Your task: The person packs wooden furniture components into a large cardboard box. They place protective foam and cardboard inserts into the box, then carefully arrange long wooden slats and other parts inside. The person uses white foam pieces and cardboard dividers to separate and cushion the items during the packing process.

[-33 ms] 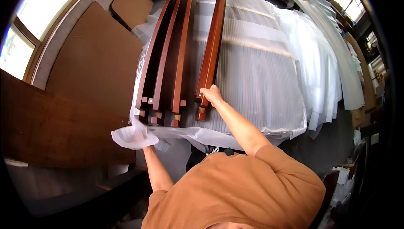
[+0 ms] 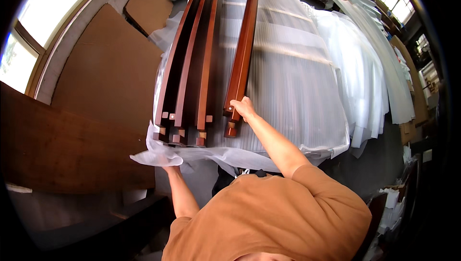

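My right hand is closed round the near end of a glossy reddish-brown wooden bar, thumb on its top edge. That bar lies lengthwise, apart from several similar dark wooden bars on its left, whose stepped near ends point toward me. A thin white foam sheet hangs over the near left corner. My left hand is beneath its lifted edge and grips it, though most of the fingers are hidden by the sheet.
The bars rest on a long stack wrapped in translucent ribbed packing. More white foam sheets drape along the right side. Large brown boards lean by the windows on the left, with a dark wooden panel nearer me.
My left hand and the foam sheet have shifted slightly, the sheet's edge now rising beside the leftmost bar's end. The right hand keeps its hold on the bar.
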`<state>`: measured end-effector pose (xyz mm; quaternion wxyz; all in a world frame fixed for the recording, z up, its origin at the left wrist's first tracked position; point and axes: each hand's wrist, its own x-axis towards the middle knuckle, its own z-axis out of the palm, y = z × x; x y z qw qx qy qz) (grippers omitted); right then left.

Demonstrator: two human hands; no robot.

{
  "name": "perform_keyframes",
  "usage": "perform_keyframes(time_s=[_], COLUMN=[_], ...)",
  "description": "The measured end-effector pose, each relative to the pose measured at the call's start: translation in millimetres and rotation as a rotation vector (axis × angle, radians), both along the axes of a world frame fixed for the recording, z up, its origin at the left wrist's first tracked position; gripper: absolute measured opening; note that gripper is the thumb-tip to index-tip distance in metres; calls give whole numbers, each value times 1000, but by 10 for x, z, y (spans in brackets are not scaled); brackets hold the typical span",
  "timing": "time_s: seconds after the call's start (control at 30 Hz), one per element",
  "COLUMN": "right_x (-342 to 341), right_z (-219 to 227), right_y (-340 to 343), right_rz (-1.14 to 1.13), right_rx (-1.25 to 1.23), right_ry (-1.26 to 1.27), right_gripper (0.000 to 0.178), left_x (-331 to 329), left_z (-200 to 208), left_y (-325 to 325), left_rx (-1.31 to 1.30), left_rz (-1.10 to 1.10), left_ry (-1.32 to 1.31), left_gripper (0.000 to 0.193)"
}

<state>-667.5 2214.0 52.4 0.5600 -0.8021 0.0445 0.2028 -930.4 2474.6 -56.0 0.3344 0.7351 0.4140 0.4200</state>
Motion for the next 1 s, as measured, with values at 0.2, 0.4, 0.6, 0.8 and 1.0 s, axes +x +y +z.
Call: perform_keyframes(time_s=[0.2, 0.4, 0.6, 0.8, 1.0], right_x=[235, 286, 646, 1341, 2428], right_z=[64, 158, 176, 745, 1346], right_y=[-313, -751, -1362, -2191, -3123], right_rz=[-103, -95, -183, -127, 60], right_rx=[168, 273, 245, 327, -7], right_ry=[128, 164, 152, 59, -465], right_gripper=[20, 22, 25, 27, 68], left_x=[-222, -369, 1872, 3396, 4561], left_z=[-111, 407, 912, 1104, 1919], left_y=[-438, -994, -1887, -3376, -4585], left_rx=[-773, -1137, -1085, -1768, -1743], left_rz=[265, -882, -971, -1290, -1134], left_ry=[391, 959, 150, -24, -139], left_gripper=[40, 43, 62, 79, 63])
